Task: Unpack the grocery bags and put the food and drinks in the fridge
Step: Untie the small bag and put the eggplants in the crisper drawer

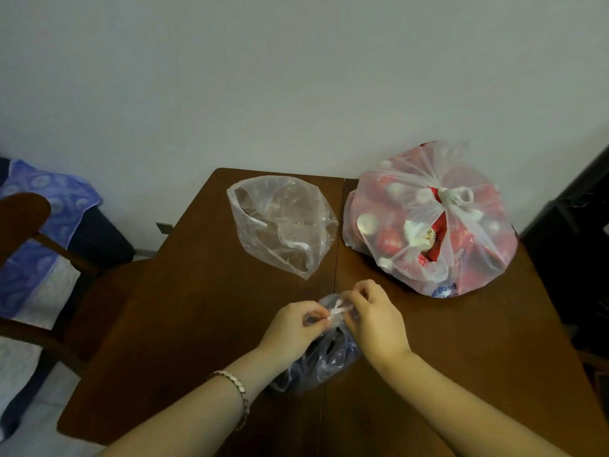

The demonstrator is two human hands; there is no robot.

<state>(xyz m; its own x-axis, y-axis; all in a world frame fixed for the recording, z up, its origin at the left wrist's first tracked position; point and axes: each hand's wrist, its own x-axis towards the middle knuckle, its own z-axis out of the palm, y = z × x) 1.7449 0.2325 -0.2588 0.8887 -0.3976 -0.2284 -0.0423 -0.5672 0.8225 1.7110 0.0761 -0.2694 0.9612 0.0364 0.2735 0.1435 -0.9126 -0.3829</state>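
Clear plastic, slack and hollow: the empty bag [283,225] lies mid-desk [197,324] and looks already unpacked. Nearest the person sits a small bag [329,361] of dark goods, its knot [337,311] pinched by the left hand [293,324] and the right hand [375,318] — untying seems the step in hand. The big bag [428,222] of red packs, just right of the empty one, is tied shut — untouched. No fridge shows. A chair [39,258] with a blue cloth [49,199] stands left.

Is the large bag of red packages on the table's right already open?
No: the large bag is knotted shut on top; left hand and right hand pinch the small bag.
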